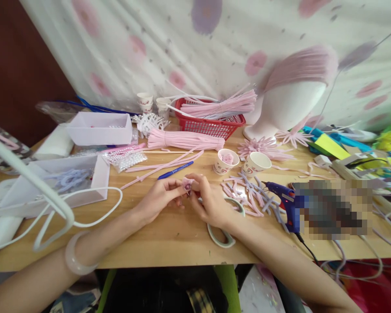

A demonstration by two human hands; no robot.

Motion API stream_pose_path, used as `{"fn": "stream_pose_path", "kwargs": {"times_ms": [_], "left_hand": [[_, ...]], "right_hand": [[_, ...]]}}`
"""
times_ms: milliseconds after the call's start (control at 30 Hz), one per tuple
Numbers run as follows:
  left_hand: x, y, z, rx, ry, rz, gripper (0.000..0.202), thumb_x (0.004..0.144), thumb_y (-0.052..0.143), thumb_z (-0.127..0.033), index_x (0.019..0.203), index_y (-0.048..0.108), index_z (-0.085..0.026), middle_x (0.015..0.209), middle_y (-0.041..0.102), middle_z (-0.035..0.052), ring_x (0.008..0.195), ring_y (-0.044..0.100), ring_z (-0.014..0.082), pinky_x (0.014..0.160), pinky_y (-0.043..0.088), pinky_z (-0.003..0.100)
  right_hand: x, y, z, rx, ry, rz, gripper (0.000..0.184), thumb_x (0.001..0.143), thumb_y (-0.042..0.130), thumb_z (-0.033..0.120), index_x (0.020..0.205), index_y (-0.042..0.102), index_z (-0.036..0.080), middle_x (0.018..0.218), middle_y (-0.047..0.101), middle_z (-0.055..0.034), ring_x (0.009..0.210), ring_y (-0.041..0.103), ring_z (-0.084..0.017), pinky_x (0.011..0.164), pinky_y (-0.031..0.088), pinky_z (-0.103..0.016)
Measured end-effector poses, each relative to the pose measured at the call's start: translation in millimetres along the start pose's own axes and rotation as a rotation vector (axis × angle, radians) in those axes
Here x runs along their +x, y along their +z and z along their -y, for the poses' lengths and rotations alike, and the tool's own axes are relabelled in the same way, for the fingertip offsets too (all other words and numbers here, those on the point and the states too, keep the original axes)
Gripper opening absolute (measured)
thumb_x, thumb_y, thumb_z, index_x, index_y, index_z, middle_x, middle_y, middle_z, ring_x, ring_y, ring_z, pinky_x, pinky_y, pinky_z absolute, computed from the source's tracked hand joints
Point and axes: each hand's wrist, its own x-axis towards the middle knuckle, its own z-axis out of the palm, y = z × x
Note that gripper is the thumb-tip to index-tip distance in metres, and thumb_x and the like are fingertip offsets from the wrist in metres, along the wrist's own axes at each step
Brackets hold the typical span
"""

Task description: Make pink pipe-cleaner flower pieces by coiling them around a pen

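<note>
Both my hands meet over the middle of the wooden table [169, 239]. My left hand [161, 196] and my right hand [208, 201] pinch a small pink pipe-cleaner flower [187, 185] between their fingertips. Fingers of both hands are closed on it. Under my right wrist lies a pale green pair of scissors [226, 237]. A blue pen [175, 170] lies just beyond my hands. My left wrist wears a pale bangle [72, 257].
A blue glue gun [285, 201] lies right, beside cut pipe-cleaner pieces [250, 193]. Two paper cups [226, 161] stand behind. A red basket [211, 121] of pink pipe cleaners, a foam head [286, 108], white trays [99, 128] and a white cord [94, 219] surround.
</note>
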Motion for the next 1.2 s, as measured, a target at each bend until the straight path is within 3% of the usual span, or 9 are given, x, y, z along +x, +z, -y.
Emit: {"fn": "stream_pose_path", "kwargs": {"times_ms": [167, 333, 467, 600, 733, 933, 1100, 1200], "left_hand": [[3.5, -4.5, 3.6, 0.135, 0.088, -0.029, 0.031, 0.067, 0.078, -0.042, 0.073, 0.069, -0.013, 0.067, 0.062, -0.0010, 0.051, 0.051, 0.0078, 0.052, 0.049, 0.024], [4.0, -4.6, 1.4, 0.110, 0.015, 0.015, 0.027, 0.066, 0.079, -0.038, 0.068, 0.068, -0.013, 0.061, 0.057, -0.0025, 0.048, 0.045, 0.0065, 0.049, 0.049, 0.023], [3.9, -6.5, -1.4, 0.058, -0.048, 0.107, 0.023, 0.069, 0.074, -0.034, 0.075, 0.068, -0.013, 0.061, 0.053, -0.0032, 0.049, 0.044, 0.0070, 0.049, 0.052, 0.024], [2.8, -10.7, -8.1, 0.127, -0.035, 0.222, 0.021, 0.071, 0.070, -0.033, 0.075, 0.064, -0.013, 0.064, 0.054, -0.0026, 0.049, 0.047, 0.0078, 0.053, 0.053, 0.027], [-0.6, -12.5, -15.9, 0.309, 0.046, 0.305, 0.021, 0.076, 0.066, -0.035, 0.076, 0.059, -0.015, 0.068, 0.057, -0.0014, 0.055, 0.055, 0.0112, 0.058, 0.050, 0.028], [-4.0, -13.7, -12.3, 0.512, 0.252, 0.286, 0.015, 0.084, 0.058, -0.031, 0.079, 0.054, -0.018, 0.075, 0.055, -0.0004, 0.065, 0.058, 0.0140, 0.061, 0.050, 0.026], [-4.4, -17.8, -10.0, 0.866, 0.489, 0.205, 0.008, 0.086, 0.051, -0.019, 0.080, 0.055, -0.018, 0.077, 0.057, 0.0016, 0.066, 0.053, 0.0142, 0.060, 0.043, 0.024], [-4.4, -20.1, -10.4, 0.862, 0.495, 0.204, 0.008, 0.086, 0.051, -0.020, 0.081, 0.056, -0.018, 0.078, 0.058, 0.0022, 0.068, 0.053, 0.0146, 0.061, 0.043, 0.025]], "right_hand": [[-1.0, 5.3, -4.9, -0.102, 0.001, 0.001, 0.037, 0.087, 0.039, 0.009, 0.122, 0.037, 0.020, 0.099, 0.065, -0.0117, 0.083, 0.061, -0.023, 0.073, 0.047, -0.035], [-2.0, 5.8, -3.3, -0.126, 0.042, 0.001, 0.035, 0.083, 0.041, 0.010, 0.118, 0.041, 0.018, 0.098, 0.066, -0.0134, 0.084, 0.062, -0.024, 0.072, 0.046, -0.036], [0.7, 0.8, 4.1, 0.274, 0.292, 0.049, 0.028, 0.081, 0.043, 0.012, 0.109, 0.042, 0.019, 0.078, 0.066, -0.0031, 0.060, 0.055, -0.015, 0.058, 0.042, -0.027], [7.0, -3.8, 3.8, 0.811, 0.545, 0.048, 0.030, 0.072, 0.047, 0.014, 0.101, 0.045, 0.020, 0.047, 0.045, 0.0116, 0.041, 0.036, -0.009, 0.044, 0.029, -0.020], [10.1, -5.8, -2.9, 1.143, 0.669, 0.093, 0.037, 0.059, 0.047, 0.011, 0.095, 0.050, 0.018, 0.042, 0.044, 0.0123, 0.036, 0.026, -0.006, 0.042, 0.025, -0.020], [9.9, -1.9, -7.1, 1.355, 0.769, 0.100, 0.037, 0.056, 0.048, 0.010, 0.092, 0.053, 0.018, 0.037, 0.040, 0.0125, 0.036, 0.022, -0.006, 0.044, 0.030, -0.021], [12.7, -1.7, -5.2, 1.524, 0.858, 0.133, 0.024, 0.058, 0.050, 0.012, 0.081, 0.050, 0.017, 0.037, 0.034, 0.0135, 0.039, 0.012, -0.004, 0.045, 0.027, -0.018], [12.3, -0.9, -4.3, 1.486, 0.835, 0.097, 0.023, 0.057, 0.050, 0.012, 0.080, 0.050, 0.017, 0.037, 0.035, 0.0132, 0.038, 0.015, -0.004, 0.045, 0.028, -0.019]]}}
